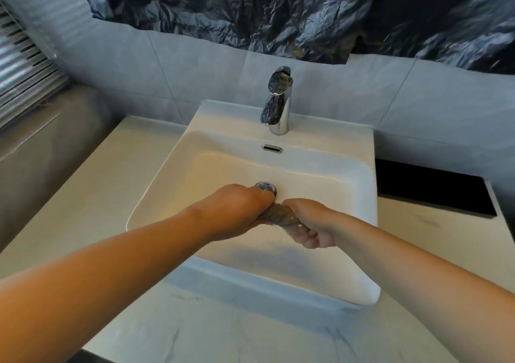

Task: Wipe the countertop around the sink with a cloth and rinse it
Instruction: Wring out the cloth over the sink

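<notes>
A grey-brown cloth (pixel 281 216) is twisted into a tight roll over the white basin of the sink (pixel 228 150). My left hand (pixel 237 209) grips its left end and my right hand (pixel 309 226) grips its right end, both fists closed round it just in front of the chrome drain (pixel 266 186). Most of the cloth is hidden inside my fists. The chrome faucet (pixel 277 103) stands at the back of the sink with no water running from it. The pale marble countertop (pixel 92 195) surrounds the sink.
A black flat panel (pixel 434 192) lies on the counter to the right of the sink. Grey tiles and crumpled dark plastic sheeting (pixel 278 8) cover the wall behind. A slatted blind (pixel 22 75) is at the far left.
</notes>
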A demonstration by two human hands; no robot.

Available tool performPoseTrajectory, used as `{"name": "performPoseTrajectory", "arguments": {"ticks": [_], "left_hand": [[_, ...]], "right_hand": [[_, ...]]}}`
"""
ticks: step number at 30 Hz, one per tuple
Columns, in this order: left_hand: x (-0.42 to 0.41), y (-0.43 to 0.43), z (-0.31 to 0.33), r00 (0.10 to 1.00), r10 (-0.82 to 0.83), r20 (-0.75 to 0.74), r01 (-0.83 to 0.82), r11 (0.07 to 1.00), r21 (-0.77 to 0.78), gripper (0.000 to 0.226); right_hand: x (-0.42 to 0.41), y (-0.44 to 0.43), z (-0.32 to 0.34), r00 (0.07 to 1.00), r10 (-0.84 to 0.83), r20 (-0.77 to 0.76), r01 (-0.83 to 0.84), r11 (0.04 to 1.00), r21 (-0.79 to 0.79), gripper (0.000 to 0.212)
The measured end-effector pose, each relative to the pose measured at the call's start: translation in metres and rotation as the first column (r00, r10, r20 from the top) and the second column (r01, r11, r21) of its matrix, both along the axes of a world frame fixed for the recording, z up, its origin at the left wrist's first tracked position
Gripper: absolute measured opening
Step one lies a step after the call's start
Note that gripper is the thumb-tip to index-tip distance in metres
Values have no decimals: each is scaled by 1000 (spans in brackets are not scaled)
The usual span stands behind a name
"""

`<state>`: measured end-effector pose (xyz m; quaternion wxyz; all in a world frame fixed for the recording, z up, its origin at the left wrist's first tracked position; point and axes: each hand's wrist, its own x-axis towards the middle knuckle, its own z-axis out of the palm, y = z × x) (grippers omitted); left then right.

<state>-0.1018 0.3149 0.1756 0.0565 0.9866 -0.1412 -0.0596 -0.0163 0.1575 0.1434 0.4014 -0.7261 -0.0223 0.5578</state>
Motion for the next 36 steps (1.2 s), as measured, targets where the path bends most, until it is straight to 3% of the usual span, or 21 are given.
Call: {"name": "performPoseTrajectory", "arguments": {"ticks": [2,4,6,8,10,14,18,21,24,27,31,34,36], "left_hand": [[1,-1,-4,1000,25,5,-25,1000,-6,30],[2,-1,-4,991,121,-61,-125,990,-69,28],[3,-1,-1,948,221,-231,-267,944,-194,18],[3,1,2,878,270,-396,-407,856,-319,7],[0,5,4,795,257,-550,-527,743,-414,14],[-7,11,14,552,-28,-833,-723,481,-496,18],[-7,9,23,331,-326,-886,-797,406,-447,21],[-1,6,28,257,-389,-885,-824,390,-411,20],[0,3,30,294,-300,-907,-765,495,-412,20],[0,-8,30,446,-97,-890,-681,608,-408,19],[3,-21,19,743,205,-637,-466,842,-273,30],[0,-25,6,841,262,-473,-350,931,-107,30],[-2,-26,-1,881,260,-396,-297,954,-34,30]], "right_hand": [[1,0,1,999,-21,31,21,1000,9,32],[1,2,-2,959,-73,274,62,997,50,43],[-1,-3,-2,835,-101,541,35,991,130,52],[-7,-16,-5,738,-185,648,-12,958,287,40],[-16,-34,-11,625,-265,735,-59,922,382,34],[-32,-56,-30,268,-351,897,-250,874,417,44],[-39,-44,-29,122,-417,901,-375,821,431,44],[-32,-30,-18,24,-527,849,-379,781,496,35],[-17,-22,-15,-12,-516,856,-382,794,473,50],[-8,-16,-19,64,-396,916,-296,869,397,67],[-6,-9,-23,241,-222,945,-164,950,265,69],[-7,-3,-32,390,-69,918,-116,986,123,70],[-6,-1,-39,484,-51,873,-92,990,109,68]]}}
